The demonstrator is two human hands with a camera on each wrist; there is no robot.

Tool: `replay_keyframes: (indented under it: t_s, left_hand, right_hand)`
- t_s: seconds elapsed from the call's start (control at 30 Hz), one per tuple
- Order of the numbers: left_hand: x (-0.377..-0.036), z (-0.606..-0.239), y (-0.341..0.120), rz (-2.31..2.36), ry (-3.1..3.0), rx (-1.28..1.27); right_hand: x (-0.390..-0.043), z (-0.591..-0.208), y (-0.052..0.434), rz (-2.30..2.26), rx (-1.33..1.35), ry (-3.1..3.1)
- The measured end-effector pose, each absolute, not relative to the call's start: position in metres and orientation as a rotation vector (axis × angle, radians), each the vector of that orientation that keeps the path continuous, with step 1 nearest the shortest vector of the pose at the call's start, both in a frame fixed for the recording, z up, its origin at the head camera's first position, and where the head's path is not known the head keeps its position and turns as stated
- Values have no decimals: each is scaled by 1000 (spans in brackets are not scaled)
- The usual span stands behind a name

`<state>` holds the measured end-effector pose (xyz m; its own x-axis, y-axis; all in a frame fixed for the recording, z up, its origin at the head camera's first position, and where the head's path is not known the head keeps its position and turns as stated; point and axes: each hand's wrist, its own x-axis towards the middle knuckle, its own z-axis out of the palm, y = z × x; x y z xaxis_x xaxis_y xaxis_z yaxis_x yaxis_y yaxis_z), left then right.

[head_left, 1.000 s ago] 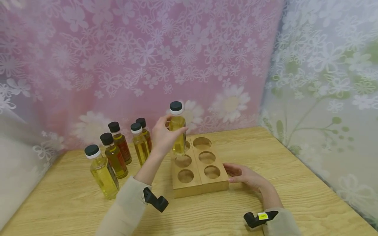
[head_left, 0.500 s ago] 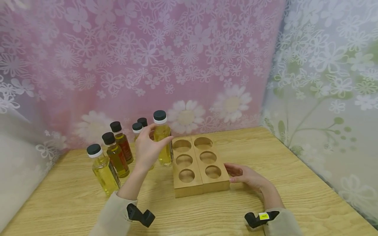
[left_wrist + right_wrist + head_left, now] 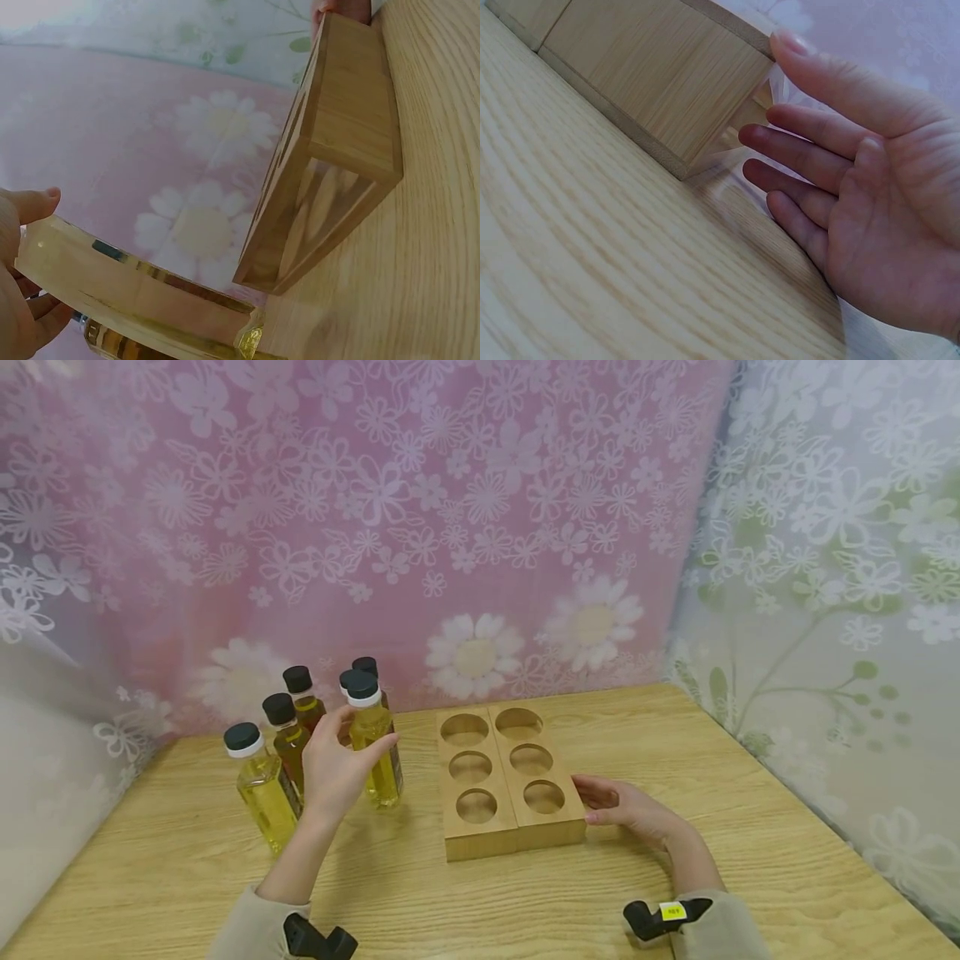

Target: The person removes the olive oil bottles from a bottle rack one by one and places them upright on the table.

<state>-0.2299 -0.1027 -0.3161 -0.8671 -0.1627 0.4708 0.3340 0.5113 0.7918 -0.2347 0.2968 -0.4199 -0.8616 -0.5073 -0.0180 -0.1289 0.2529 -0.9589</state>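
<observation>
The left hand (image 3: 339, 768) holds one yellow bottle (image 3: 372, 747) standing on the desk (image 3: 675, 718), fingers curled round it. Five more bottles (image 3: 258, 785) stand just behind and beside it. One wooden rack (image 3: 510, 785) with six holes sits to the right. The right hand (image 3: 626, 806) rests flat against the rack, fingers straight.

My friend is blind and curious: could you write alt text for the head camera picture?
A person's left hand grips a bottle of yellow oil standing on a wooden table, beside five more bottles. Their right hand rests open against a wooden block with six round empty holes.
</observation>
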Motion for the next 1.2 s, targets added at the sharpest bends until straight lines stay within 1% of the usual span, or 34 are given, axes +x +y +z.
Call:
replay_keyframes:
  t_s: [0.47, 1.2]
  left_hand:
    - [-227, -335, -129, -1249, -2393, -28]
    - [-227, -338, -138, -1258, -2501, 31]
  right_hand:
    - [-235, -420, 295, -1654, -587, 2197]
    - [-234, -419, 296, -1624, -595, 2234]
